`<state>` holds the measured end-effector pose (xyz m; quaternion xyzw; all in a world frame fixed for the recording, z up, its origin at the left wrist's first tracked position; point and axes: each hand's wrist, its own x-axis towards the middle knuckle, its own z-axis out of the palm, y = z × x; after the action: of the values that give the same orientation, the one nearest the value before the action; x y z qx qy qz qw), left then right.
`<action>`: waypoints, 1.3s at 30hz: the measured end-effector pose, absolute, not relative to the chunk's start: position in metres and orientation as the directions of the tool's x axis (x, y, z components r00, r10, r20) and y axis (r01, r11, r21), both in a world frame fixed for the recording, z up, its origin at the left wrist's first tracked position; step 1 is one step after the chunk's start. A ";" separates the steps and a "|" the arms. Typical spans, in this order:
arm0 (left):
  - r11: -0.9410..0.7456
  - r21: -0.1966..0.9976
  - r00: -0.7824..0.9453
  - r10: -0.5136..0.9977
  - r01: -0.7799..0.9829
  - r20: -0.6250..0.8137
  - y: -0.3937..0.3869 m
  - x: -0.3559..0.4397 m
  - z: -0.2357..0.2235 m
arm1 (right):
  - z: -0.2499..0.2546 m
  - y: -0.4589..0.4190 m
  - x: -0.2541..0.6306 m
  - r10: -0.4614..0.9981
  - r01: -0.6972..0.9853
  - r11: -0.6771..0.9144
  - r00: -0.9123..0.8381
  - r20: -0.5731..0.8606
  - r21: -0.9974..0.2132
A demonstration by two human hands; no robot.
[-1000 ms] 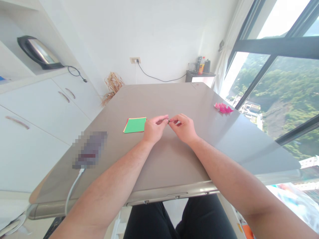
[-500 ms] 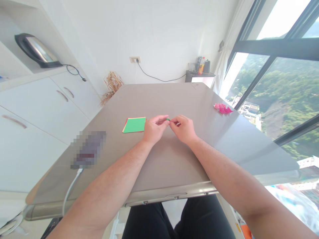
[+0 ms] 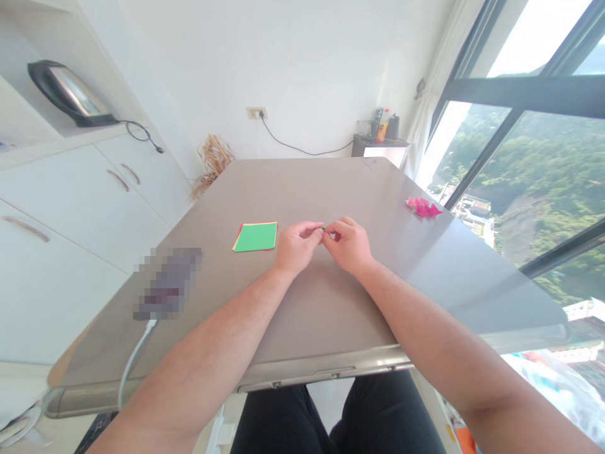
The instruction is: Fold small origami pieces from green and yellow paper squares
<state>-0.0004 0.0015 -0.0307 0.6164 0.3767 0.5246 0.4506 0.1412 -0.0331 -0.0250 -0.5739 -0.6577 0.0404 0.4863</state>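
My left hand [image 3: 297,246] and my right hand [image 3: 348,244] meet fingertip to fingertip over the middle of the table. Between them they pinch a small piece of green paper [image 3: 323,228], mostly hidden by the fingers, so its shape is unclear. Just left of my left hand lies a stack of square coloured paper [image 3: 256,237], green on top with red and yellow edges peeking out. Off to the right, by the window side, sit several pink folded paper pieces [image 3: 424,207], away from both hands.
The grey table [image 3: 302,315] has a rounded metal front edge close to my lap. A blurred-out dark device [image 3: 169,284] with a white cable [image 3: 135,359] lies at the left. Beyond the table's far right corner, a small cabinet [image 3: 379,144] holds bottles.
Both hands have shifted very slightly to the right, fingertips closer together. Less of the green paper shows between them now.
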 end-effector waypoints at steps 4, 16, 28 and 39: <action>-0.309 0.951 0.128 0.943 0.009 0.306 0.000 0.001 -0.029 | -0.025 -0.033 0.140 0.823 0.725 0.301 0.131 0.553 -0.620; -0.289 0.957 0.108 0.951 -0.016 0.289 -0.002 0.003 -0.026 | -0.021 -0.033 0.139 0.846 0.796 0.238 0.112 0.522 -0.557; -0.257 0.966 0.128 0.959 0.010 0.254 -0.001 0.003 -0.027 | -0.020 -0.035 0.138 0.861 0.865 0.180 0.092 0.501 -0.469; -0.251 0.968 0.075 0.966 0.026 0.249 -0.004 0.004 -0.020 | -0.016 -0.038 0.135 0.877 0.860 0.126 0.136 0.461 -0.494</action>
<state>0.0044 -0.0037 -0.0196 0.5852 0.4234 0.5321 0.4418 0.1346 -0.0375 -0.0156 -0.6609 -0.6571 0.0112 0.3624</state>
